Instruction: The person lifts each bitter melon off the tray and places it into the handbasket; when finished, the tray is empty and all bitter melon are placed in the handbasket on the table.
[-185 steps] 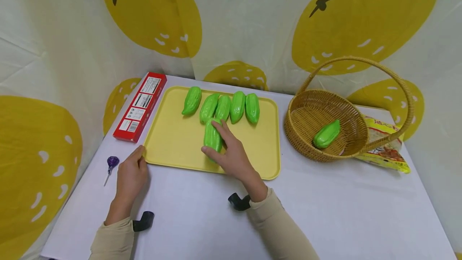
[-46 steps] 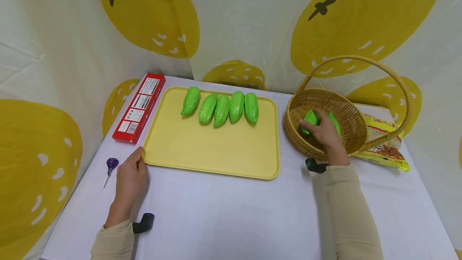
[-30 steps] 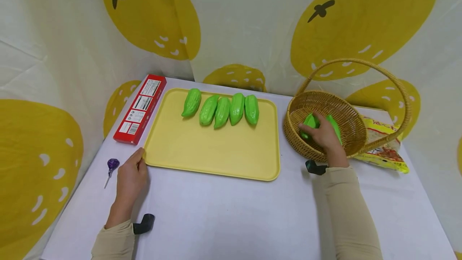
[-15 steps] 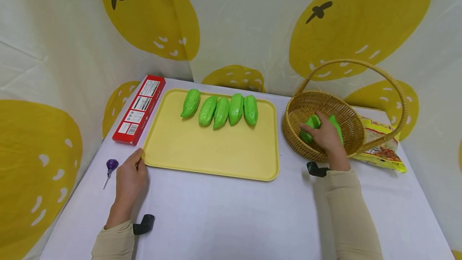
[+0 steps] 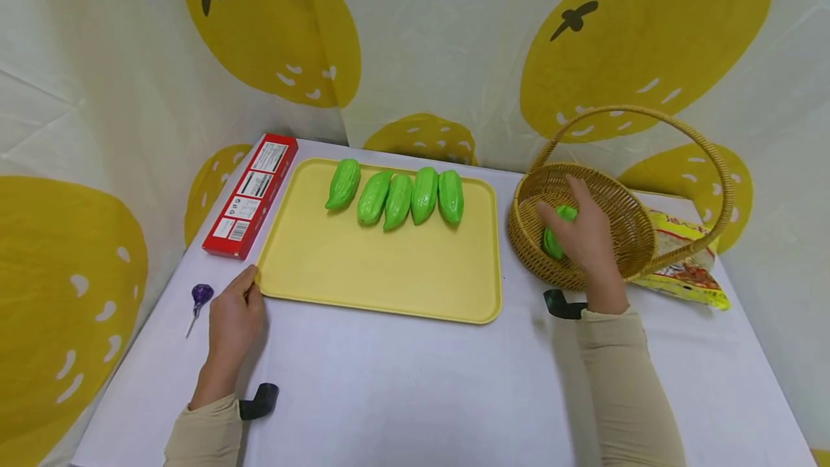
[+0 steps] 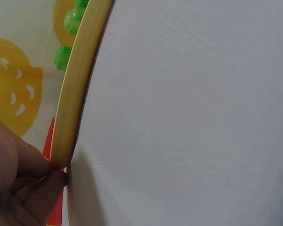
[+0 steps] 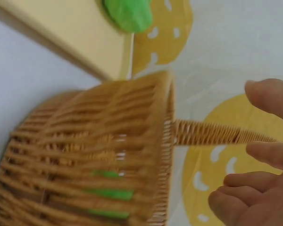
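Note:
My left hand (image 5: 235, 319) pinches the near left corner of a yellow tray (image 5: 376, 276); the left wrist view shows thumb and fingertips at its rim. Several glossy green ridged gourds (image 5: 424, 197) lie side by side along the tray's far edge. My right hand (image 5: 586, 236) hovers over a round wicker basket (image 5: 534, 265) with a tall handle, its fingers spread and holding nothing. Below the hand, a green gourd (image 5: 553, 242) lies in the basket. The hand hides much of the basket's inside. In the right wrist view, green shows through the basket's wicker wall.
A red box (image 5: 249, 197) with white labels lies left of the tray. A purple-wrapped lollipop (image 5: 201, 294) lies near the left hand. A yellow food packet (image 5: 687, 258) sits right of the basket, partly behind it. A fruit-patterned cloth (image 5: 441, 42) hangs behind the white table.
My right hand first held a gourd over the tray, carried it right into the basket, then let go and has just lifted off it. The left hand has stayed at the tray corner.

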{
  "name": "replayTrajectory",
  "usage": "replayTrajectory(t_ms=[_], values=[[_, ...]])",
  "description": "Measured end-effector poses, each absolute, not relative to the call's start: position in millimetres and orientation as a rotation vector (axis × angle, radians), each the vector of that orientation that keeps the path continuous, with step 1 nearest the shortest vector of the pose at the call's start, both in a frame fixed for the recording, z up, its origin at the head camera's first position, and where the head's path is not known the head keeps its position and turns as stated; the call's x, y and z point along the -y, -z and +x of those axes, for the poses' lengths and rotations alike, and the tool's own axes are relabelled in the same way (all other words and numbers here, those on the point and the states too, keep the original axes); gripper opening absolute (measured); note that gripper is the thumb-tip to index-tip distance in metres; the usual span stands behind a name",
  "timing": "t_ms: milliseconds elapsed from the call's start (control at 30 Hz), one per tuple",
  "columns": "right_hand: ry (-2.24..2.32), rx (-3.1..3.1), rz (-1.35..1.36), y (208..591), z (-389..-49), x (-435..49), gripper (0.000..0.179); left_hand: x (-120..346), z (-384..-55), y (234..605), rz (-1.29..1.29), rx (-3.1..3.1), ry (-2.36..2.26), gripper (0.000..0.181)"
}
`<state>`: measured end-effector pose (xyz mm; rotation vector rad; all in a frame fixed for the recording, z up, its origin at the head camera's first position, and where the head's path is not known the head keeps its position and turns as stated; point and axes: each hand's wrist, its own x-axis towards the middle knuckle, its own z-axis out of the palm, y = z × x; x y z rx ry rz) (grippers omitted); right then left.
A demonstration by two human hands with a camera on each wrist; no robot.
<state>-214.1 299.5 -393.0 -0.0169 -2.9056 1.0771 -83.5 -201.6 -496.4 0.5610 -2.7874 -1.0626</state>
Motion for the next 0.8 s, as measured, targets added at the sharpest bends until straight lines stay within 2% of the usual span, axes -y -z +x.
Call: replayTrajectory(t_ms=[367, 800], values=[[-1.067, 2.686, 0.110, 390, -210, -277, 0.070, 199, -86, 493, 0.615, 2.785, 1.086, 0.046], [-1.114, 2.667, 0.156, 391, -210, -265, 0.066, 199, -85, 496, 0.628, 2.766, 1.100, 0.046]])
